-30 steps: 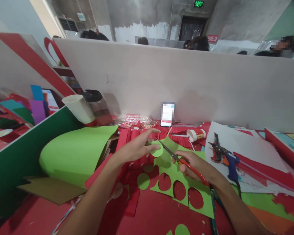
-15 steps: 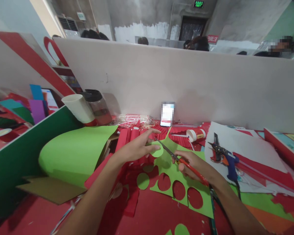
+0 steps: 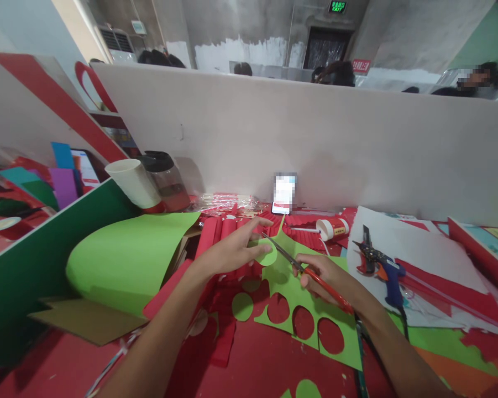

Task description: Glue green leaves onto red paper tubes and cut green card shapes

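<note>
Between the thumb and fingers of my left hand (image 3: 242, 246) is a green paper circle (image 3: 268, 256), pinched near its left edge. My right hand (image 3: 321, 276) grips a pair of scissors (image 3: 323, 286) with red handles, blades pointing up and left. The blades look nearly closed and lie along the circle's upper right edge. Below them spreads a green paper sheet (image 3: 284, 275) with several round holes near its front edge. A loose green disc (image 3: 242, 307) lies left of the sheet, and another green disc (image 3: 307, 388) is at the bottom edge.
A blue glue gun (image 3: 392, 279) rests on white sheets (image 3: 439, 254) at the right. Curled green paper (image 3: 120, 265), a white cup (image 3: 132, 182) and a dark-lidded bottle (image 3: 168, 182) stand left. A phone (image 3: 283, 194) leans against the white partition (image 3: 335, 143).
The green sheet's thin upper strip has shifted slightly left. The scissors and both hands stay nearly where they were, with the circle still in my left hand.
</note>
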`<state>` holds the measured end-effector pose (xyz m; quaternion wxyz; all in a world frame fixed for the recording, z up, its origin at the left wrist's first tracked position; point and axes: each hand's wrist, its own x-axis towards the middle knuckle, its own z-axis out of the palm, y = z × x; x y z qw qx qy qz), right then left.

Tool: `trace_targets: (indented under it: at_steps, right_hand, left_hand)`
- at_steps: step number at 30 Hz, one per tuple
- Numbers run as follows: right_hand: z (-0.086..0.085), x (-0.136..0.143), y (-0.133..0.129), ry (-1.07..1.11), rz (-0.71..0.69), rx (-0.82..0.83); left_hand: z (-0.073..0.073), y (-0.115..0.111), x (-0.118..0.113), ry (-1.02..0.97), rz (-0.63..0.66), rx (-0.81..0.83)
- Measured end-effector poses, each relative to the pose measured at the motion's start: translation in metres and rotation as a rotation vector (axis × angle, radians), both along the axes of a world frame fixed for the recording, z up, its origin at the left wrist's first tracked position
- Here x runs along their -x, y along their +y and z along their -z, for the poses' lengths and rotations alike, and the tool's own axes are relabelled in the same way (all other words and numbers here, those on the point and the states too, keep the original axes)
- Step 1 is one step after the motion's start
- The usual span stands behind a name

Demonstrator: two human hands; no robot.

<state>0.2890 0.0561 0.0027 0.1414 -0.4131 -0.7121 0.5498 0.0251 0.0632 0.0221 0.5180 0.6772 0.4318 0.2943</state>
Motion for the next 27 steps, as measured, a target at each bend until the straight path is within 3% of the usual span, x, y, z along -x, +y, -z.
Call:
trace_targets:
  at_steps: [8, 15, 20, 27]
  right_hand:
    - [0.005, -0.003, 0.001, 0.042, -0.001, 0.007]
    - [0.008, -0.002, 0.005, 0.031, 0.033, -0.016]
    - [0.014, 0.000, 0.005, 0.026, 0.082, -0.027]
    - [0.016, 0.003, 0.003, 0.035, 0.096, -0.023]
  left_hand:
    - [0.001, 0.002, -0.001, -0.043, -0.036, -0.062]
    - [0.005, 0.007, -0.005, -0.042, -0.214, -0.192]
    - [0.009, 0.008, -0.009, -0.139, -0.235, -0.163]
    - [0.006, 0.006, -0.012, -0.115, -0.269, -0.141]
